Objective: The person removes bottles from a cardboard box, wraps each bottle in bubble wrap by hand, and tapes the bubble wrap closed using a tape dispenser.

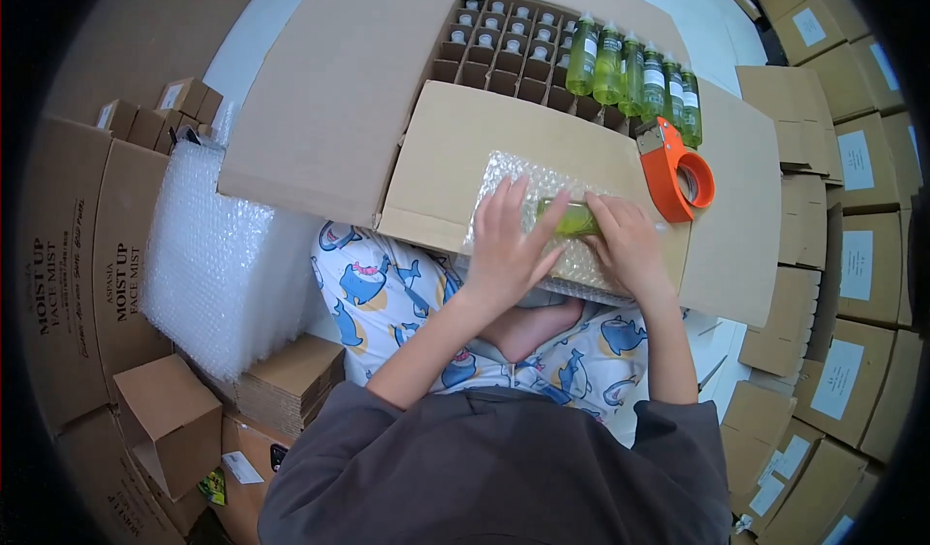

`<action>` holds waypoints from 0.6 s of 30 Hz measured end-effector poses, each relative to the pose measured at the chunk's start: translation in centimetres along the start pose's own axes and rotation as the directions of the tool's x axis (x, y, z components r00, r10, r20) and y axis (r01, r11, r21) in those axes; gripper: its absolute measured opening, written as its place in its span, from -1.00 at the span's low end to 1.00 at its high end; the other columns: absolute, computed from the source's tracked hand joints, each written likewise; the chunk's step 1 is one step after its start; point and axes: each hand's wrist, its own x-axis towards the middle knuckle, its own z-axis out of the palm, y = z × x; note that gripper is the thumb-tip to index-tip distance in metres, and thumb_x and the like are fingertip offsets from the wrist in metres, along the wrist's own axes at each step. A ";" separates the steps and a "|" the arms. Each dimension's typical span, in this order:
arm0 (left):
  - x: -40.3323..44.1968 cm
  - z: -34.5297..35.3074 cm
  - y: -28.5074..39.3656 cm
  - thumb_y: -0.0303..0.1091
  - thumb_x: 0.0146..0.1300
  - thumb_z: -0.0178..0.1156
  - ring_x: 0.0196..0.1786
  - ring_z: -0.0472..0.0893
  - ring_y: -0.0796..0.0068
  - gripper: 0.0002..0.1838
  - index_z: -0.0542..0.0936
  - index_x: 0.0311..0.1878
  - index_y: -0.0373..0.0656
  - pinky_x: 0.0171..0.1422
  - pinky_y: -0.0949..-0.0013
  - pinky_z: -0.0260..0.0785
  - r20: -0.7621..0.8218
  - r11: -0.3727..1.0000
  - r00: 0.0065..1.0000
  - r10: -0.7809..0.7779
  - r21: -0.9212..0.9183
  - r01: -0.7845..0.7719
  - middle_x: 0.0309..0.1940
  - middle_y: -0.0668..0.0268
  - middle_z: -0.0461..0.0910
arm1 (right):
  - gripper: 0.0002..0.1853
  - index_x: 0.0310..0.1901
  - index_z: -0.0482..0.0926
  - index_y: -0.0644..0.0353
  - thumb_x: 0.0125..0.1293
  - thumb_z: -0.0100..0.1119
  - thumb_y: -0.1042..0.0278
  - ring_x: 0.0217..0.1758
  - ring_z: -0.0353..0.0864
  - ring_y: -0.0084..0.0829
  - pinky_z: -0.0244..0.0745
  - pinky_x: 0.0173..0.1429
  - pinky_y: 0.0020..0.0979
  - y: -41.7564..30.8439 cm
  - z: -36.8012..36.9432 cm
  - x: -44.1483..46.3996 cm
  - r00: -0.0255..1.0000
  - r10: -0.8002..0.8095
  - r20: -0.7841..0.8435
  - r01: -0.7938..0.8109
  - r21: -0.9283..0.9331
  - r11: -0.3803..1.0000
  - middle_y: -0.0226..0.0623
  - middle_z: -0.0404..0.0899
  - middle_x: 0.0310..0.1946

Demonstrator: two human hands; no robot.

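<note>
A bottle of green liquid (573, 218) lies on its side on a sheet of bubble wrap (504, 169), which rests on the carton's front flap (465, 124). My left hand (511, 245) has its fingers spread over the wrap, with the fingertips beside the bottle's left end. Closed around the right end of the bottle is my right hand (625, 240), its fingers hiding that end. An orange tape dispenser (664, 182) sits just beyond my right hand. Several more green bottles (608, 65) lie in a row across the open carton's dividers.
Upright bottles fill cells of the divided carton (513, 46). A tall stack of bubble wrap sheets (208, 245) stands at left, near flattened cardboard (291, 380) and a small box (170, 419). Labelled cartons (857, 254) are piled along the right.
</note>
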 end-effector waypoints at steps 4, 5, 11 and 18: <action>-2.3 0.9 -0.9 -0.05 0.07 0.23 0.29 0.18 -0.12 -0.32 0.31 0.29 0.05 0.29 -0.09 0.09 0.091 0.978 0.993 0.070 0.189 -0.086 0.23 0.00 0.20 | -0.44 0.11 0.38 0.15 0.01 0.27 0.29 -0.04 0.46 -0.20 0.30 0.09 -0.21 -0.1 -0.2 0.1 0.994 0.054 -0.094 -0.052 0.020 0.998 -0.25 0.49 -0.12; -2.7 0.9 -1.0 0.00 0.09 0.21 0.30 0.18 -0.11 -0.33 0.31 0.28 0.07 0.28 -0.13 0.08 0.156 0.963 0.984 0.086 0.240 -0.122 0.25 -0.01 0.19 | -0.44 0.10 0.39 0.15 0.01 0.27 0.29 -0.04 0.47 -0.21 0.30 0.08 -0.22 -0.2 -0.8 0.4 0.989 0.089 -0.120 -0.088 0.013 0.996 -0.25 0.49 -0.13; -2.6 3.2 1.8 0.17 0.13 0.07 0.34 0.09 -0.20 -0.31 0.31 0.28 0.04 0.25 -0.39 -0.09 0.227 0.928 0.974 -0.021 0.368 -0.066 0.30 -0.03 0.14 | -0.47 0.08 0.43 0.12 0.01 0.27 0.29 -0.03 0.47 -0.24 0.31 0.05 -0.24 -1.1 -1.6 3.2 0.974 0.058 -0.221 -0.058 0.004 0.998 -0.25 0.50 -0.15; -2.4 4.3 3.7 0.24 0.13 0.00 0.34 0.04 -0.27 -0.28 0.29 0.30 0.04 0.22 -0.48 -0.19 0.197 0.906 0.964 -0.179 0.415 0.084 0.32 -0.04 0.11 | -0.50 0.06 0.46 0.09 0.01 0.27 0.29 -0.04 0.47 -0.25 0.31 0.06 -0.22 -1.0 1.0 5.2 0.988 0.007 -0.155 0.000 0.047 0.999 -0.27 0.51 -0.17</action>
